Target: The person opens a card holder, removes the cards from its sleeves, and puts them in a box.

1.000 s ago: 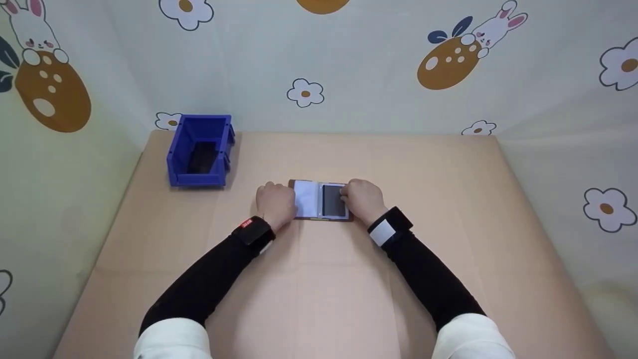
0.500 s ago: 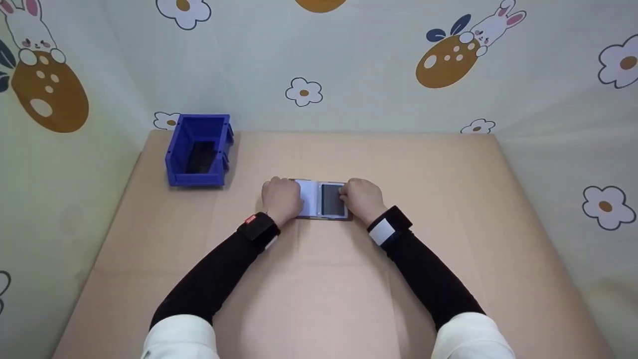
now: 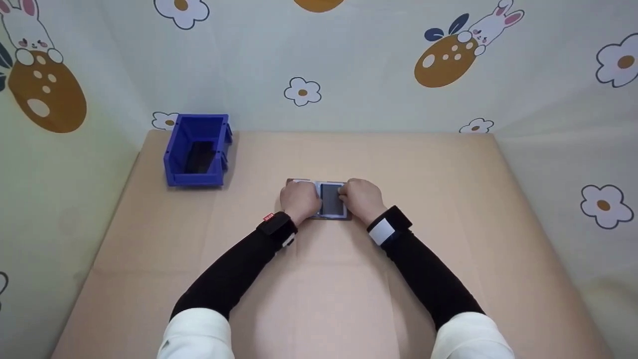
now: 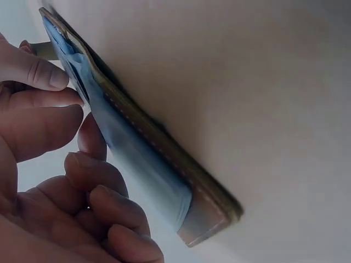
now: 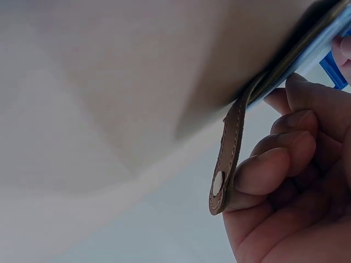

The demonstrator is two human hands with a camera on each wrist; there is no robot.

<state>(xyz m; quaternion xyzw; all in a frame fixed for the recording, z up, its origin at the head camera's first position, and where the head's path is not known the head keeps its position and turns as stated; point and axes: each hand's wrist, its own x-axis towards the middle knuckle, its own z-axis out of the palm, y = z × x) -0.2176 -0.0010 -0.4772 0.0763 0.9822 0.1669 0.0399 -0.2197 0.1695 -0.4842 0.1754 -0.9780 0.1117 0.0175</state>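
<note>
A brown leather card holder (image 4: pixel 205 222) with clear sleeves lies spread open on the table in the head view. A dark rectangular panel (image 3: pixel 331 199) shows in its right-hand page. My left hand (image 3: pixel 300 199) is over the left page, close to the middle fold; its thumb and forefinger tips meet at the sleeves (image 4: pixel 137 156) in the left wrist view, the other fingers curled. My right hand (image 3: pixel 363 198) pinches at the right page's edge. Below its curled fingers a leather strap (image 5: pixel 229 148) with a metal snap hangs out in the right wrist view.
A blue plastic bin (image 3: pixel 194 180) with something black and flat on its floor stands at the table's back left. The beige table (image 3: pixel 418 164) meets a patterned curtain (image 3: pixel 369 65) behind and at both sides.
My left hand has moved right across the left page, from its outer edge to near the fold, covering most of it. The right hand and the card holder have stayed in place.
</note>
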